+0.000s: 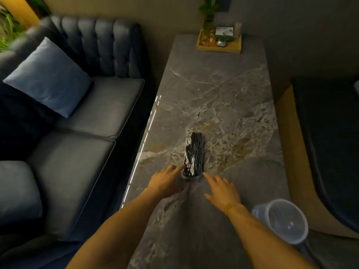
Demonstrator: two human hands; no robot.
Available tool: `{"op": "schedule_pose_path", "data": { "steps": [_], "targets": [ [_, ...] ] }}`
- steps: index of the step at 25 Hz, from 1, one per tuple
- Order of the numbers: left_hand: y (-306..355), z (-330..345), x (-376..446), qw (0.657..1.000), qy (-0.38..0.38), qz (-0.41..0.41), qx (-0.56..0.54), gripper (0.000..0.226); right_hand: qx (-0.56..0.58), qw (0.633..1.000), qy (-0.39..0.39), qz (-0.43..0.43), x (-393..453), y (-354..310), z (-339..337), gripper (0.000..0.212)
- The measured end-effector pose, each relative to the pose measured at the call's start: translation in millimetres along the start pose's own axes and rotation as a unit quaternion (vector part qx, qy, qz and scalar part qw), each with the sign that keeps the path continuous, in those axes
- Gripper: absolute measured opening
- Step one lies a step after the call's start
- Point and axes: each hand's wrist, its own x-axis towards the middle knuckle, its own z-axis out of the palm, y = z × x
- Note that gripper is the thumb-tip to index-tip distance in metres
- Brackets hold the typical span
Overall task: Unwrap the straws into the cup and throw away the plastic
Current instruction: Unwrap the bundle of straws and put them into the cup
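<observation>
A dark sofa (pixel 77 117) with a blue cushion (pixel 48 76) runs along the left of the marbled worktop (pixel 223 90); a clear cup (pixel 285 220) stands at its near right edge; the wrapped bundle of black straws (pixel 194 152) lies mid-worktop; the left hand (pixel 165 181) touches its near end, the right hand (pixel 223 189) just beside it, fingers (pixel 210 178) of both spread open, holding nothing
</observation>
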Motion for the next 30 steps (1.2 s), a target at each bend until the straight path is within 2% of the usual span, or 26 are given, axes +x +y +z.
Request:
{"op": "schedule_pose_path", "data": {
  "steps": [3, 7, 11, 14, 16, 19, 22, 25, 30],
  "targets": [
    [0.7, 7.3, 21.0, 1.0, 0.009, -0.016, -0.012, 0.084, 0.009, 1.0, 0.008, 0.012, 21.6, -6.6, 8.0, 0.086],
    [-7.3, 17.6, 38.4, 0.998, 0.027, 0.035, 0.044, 0.093, -0.002, 0.999, 0.053, 0.011, 44.3, -14.0, 18.9, 0.09],
    [-6.9, 18.1, 50.4, 0.996, 0.049, 0.055, 0.055, 0.084, 0.006, 0.994, 0.109, -0.003, 56.7, -21.6, 25.3, 0.087],
    [1.5, 24.1, 48.2, 0.997, 0.068, 0.022, -0.001, 0.075, 0.104, 0.989, 0.106, 0.025, 61.8, -31.4, 26.6, 0.082],
    [6.7, 26.6, 45.5, 0.996, 0.066, 0.007, -0.055, 0.072, 0.197, 0.972, 0.113, 0.06, 61.8, -38.4, 28.3, 0.08],
    [8.3, 18.8, 40.4, 0.99, 0.048, 0.007, -0.134, 0.072, 0.264, 0.953, 0.126, 0.072, 53.7, -43.7, 30.1, 0.08],
    [7.1, 7.4, 24.5, 0.976, 0.06, 0.037, -0.206, 0.07, 0.288, 0.947, 0.134, 0.051, 36.2, -44.1, 27.6, 0.078],
    [6.2, -6.0, -0.8, 0.956, 0.053, 0.042, -0.286, 0.07, 0.256, 0.955, 0.15, 0.02, 12.4, -47.0, 23.6, 0.072],
    [6.0, -37.2, -48.5, 0.937, 0.019, 0.054, -0.345, 0.06, 0.267, 0.941, 0.207, -0.029, -35.5, -56.8, 7.5, 0.06]
  ]
}}
